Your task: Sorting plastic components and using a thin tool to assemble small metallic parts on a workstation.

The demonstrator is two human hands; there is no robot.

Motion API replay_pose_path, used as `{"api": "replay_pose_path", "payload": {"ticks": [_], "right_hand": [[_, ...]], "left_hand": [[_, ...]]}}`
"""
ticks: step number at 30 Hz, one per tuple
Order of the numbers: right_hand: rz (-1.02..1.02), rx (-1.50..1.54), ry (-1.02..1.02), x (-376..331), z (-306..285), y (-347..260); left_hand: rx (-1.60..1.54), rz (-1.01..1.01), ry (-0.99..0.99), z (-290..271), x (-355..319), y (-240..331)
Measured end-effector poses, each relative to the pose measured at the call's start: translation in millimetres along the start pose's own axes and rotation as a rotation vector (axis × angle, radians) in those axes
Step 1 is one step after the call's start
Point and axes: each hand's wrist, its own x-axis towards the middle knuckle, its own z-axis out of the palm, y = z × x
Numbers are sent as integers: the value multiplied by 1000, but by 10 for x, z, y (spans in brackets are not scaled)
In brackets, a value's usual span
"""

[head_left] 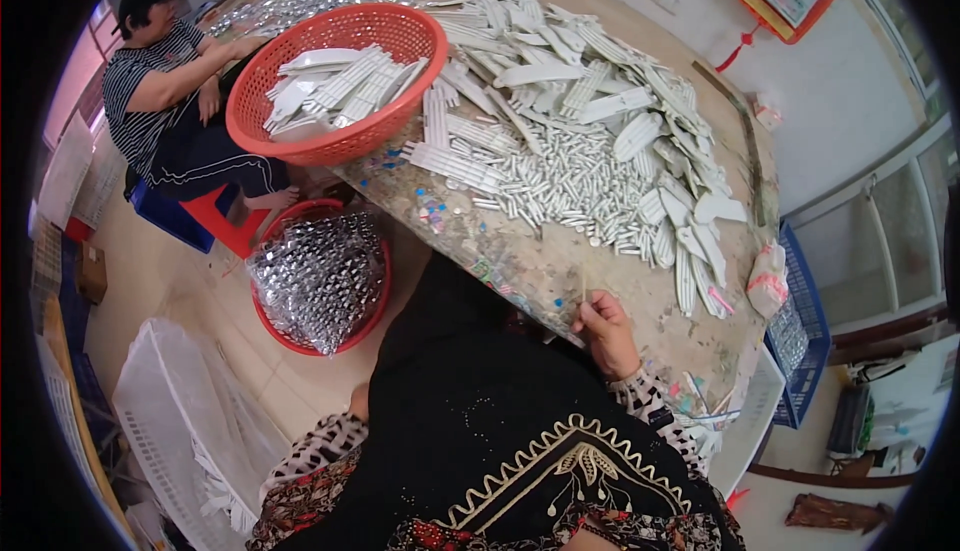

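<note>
At the table's near edge my right hand is closed, thumb and finger pinching a thin pale yellowish stick that points upward. My left hand hangs low beside my black apron; only a bit of it shows and its fingers are hidden. Beyond my right hand lies a heap of small silvery-white cylinders. Around and behind them are piled flat white ribbed and curved plastic pieces. A red-orange plastic basket at the table's left corner holds more such white pieces.
A seated person works at the far left. On the floor below the basket, a red tub holds a bag of shiny silver pieces. A white lined crate stands at lower left, a blue crate right of the table.
</note>
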Motion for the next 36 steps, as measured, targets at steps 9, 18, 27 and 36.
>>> {"api": "replay_pose_path", "payload": {"ticks": [9,18,27,36], "right_hand": [[37,34,-159,-6,-115,-18],[76,110,-240,14,-215,-31],[90,164,-292,27,-217,-78],[86,158,-250,37,-229,14]], "left_hand": [[-72,-176,-300,289,-538,694],[72,-193,-302,387,-682,941],[205,-220,-236,207,-740,1046],[308,-204,-195,37,-598,1178]]}}
